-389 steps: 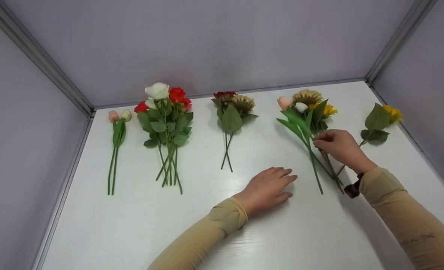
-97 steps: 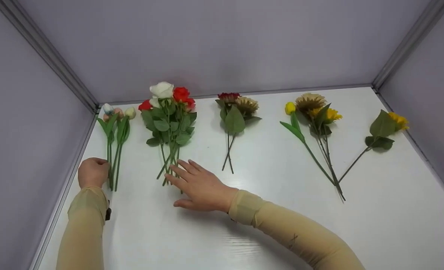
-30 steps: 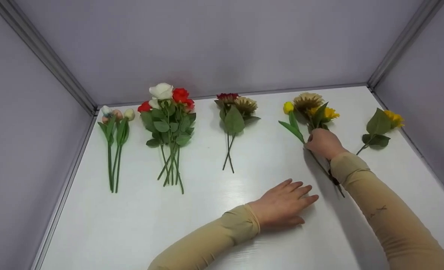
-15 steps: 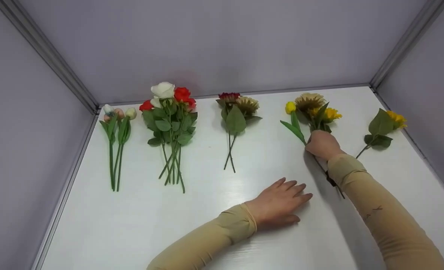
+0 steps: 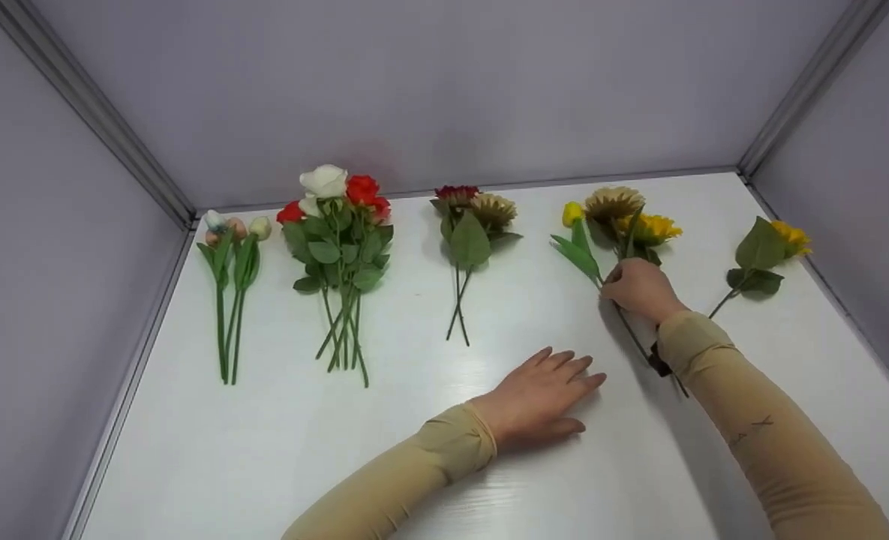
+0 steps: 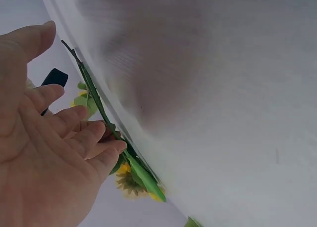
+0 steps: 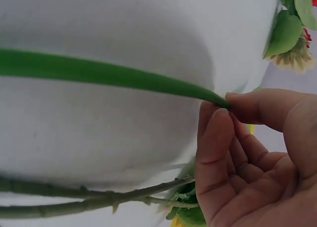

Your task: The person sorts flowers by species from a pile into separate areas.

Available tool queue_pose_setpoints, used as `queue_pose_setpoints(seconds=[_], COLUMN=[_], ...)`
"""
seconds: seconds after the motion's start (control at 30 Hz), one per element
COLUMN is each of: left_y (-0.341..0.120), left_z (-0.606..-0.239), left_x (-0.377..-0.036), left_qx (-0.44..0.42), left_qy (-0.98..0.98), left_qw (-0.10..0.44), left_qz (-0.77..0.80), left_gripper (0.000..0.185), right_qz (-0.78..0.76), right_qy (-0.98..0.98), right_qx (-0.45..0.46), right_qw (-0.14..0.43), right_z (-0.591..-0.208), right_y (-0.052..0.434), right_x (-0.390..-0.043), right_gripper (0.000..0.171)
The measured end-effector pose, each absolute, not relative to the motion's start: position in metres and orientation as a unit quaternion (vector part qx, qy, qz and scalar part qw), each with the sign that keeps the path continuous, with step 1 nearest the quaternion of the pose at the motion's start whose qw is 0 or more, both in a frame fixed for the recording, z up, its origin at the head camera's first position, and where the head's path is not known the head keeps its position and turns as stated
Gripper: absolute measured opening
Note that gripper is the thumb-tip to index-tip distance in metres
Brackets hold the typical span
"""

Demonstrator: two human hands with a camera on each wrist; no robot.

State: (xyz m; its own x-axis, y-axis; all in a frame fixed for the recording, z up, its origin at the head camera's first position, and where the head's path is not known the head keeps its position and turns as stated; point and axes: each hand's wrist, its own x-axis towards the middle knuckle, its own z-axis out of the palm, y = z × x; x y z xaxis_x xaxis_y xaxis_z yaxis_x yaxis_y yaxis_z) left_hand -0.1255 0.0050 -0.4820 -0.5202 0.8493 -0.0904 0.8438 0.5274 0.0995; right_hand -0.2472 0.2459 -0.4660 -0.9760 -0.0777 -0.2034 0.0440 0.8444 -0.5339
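Note:
My right hand (image 5: pixel 643 290) pinches the green stem (image 7: pixel 114 74) of a yellow tulip (image 5: pixel 572 214) between thumb and fingertips. Right beside it, a beige sunflower (image 5: pixel 614 202) and a yellow sunflower (image 5: pixel 653 228) lie with brown stems (image 7: pixel 89 202) running under the hand and wrist. My left hand (image 5: pixel 538 397) is held palm down over the table with its fingers spread, left of the tulip's stem end, and holds nothing. In the left wrist view the palm (image 6: pixel 49 148) shows bare.
On the white table (image 5: pixel 264 465) lie tulips (image 5: pixel 235 259) at far left, then red and white roses (image 5: pixel 335 240). Two flowers (image 5: pixel 471 232), dark red and beige, lie mid-table; another yellow sunflower (image 5: pixel 770 247) lies at right. Grey walls (image 5: pixel 444 82) enclose the back and sides.
Pink and white tulips left the right-hand bunch; the far-left tulips gained several. My left hand went from those to mid-table, while my right hand pinched the yellow tulip and shifted it slightly left.

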Motion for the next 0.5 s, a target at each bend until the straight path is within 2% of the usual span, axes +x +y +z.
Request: queue_pose_setpoints(seconds=[0.27,0.5], left_y=[-0.028,-0.054], left_z=[-0.469,-0.461], left_x=[-0.138,-0.145], left_qx=[0.410,0.253], left_qy=[0.899,0.876], left_qw=[0.086,0.163], left_qz=[0.124,0.377], left_gripper=[0.064,0.047], right_qz=[-0.399,-0.571], right_qy=[0.910,0.813], right_qx=[0.004,-0.011], right_qw=[0.110,0.109], right_z=[-0.447,-0.434], right_y=[0.224,0.185], right_x=[-0.245,-0.239], right_gripper=[0.025,0.033])
